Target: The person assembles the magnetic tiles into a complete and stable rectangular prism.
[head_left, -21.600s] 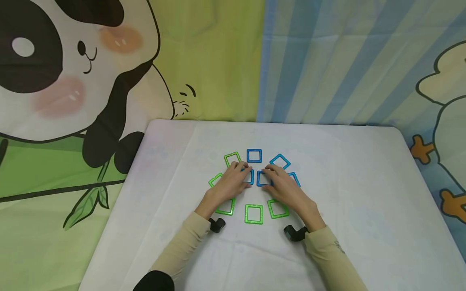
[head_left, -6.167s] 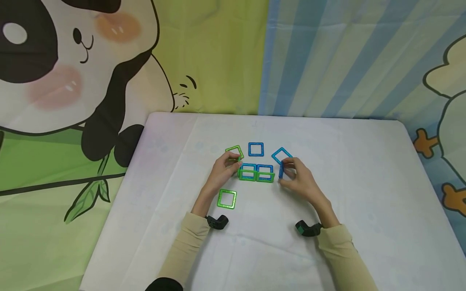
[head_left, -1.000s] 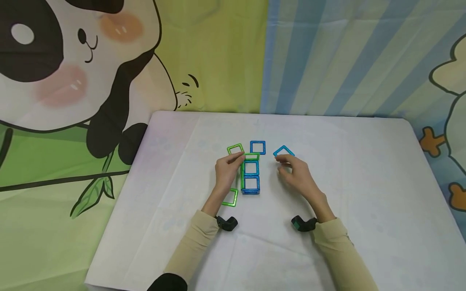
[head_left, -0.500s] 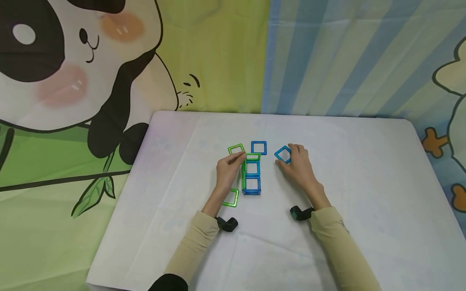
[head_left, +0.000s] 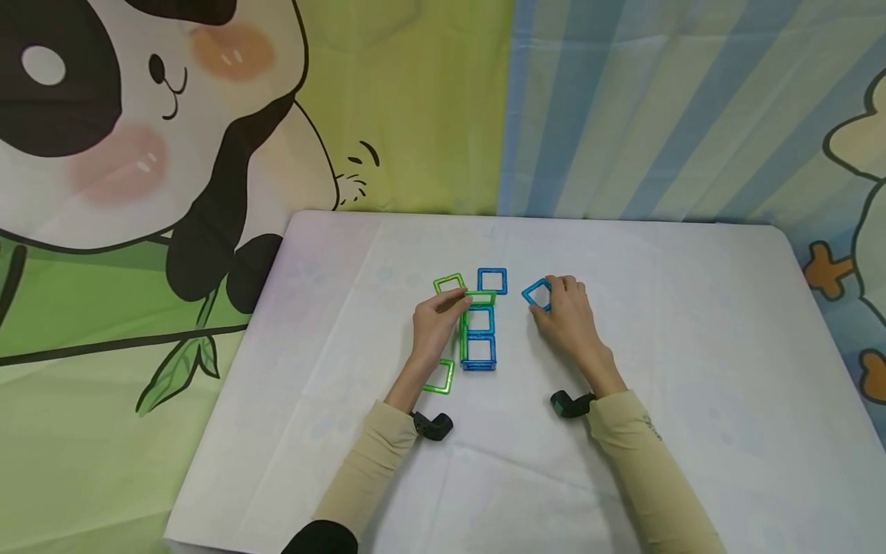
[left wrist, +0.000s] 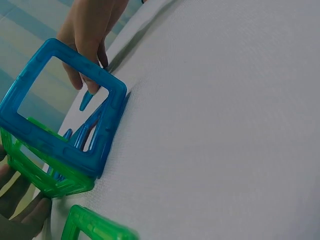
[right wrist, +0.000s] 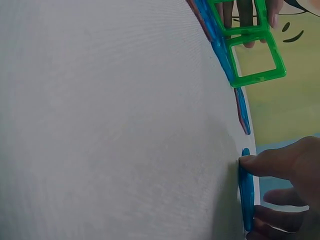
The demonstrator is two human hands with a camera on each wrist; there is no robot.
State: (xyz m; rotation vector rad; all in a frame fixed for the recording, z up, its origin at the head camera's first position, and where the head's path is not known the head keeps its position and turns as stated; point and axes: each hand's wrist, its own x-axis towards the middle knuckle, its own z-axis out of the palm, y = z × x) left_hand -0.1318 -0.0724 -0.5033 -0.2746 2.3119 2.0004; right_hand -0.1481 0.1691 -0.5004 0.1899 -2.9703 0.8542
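Note:
Two flat blue square magnetic tiles form a base in the middle of the table. Green tiles stand upright along its left side and at its far end; a blue tile stands at its near end. My left hand pinches a green tile near the far left corner, its fingertips partly hidden. To the right, my right hand grips a separate blue tile by its edges, thumb on the near side and fingers on the far side. That tile lies at or just above the table.
Another blue tile lies flat behind the assembly. One loose green tile lies at the far left and another at the near left, both partly covered by my left hand. The white table ends at a patterned curtain.
The tiles lay flat in a ring at first; several now stand around the base, which has been turned. Within the last second, my right hand has closed on the loose blue tile.

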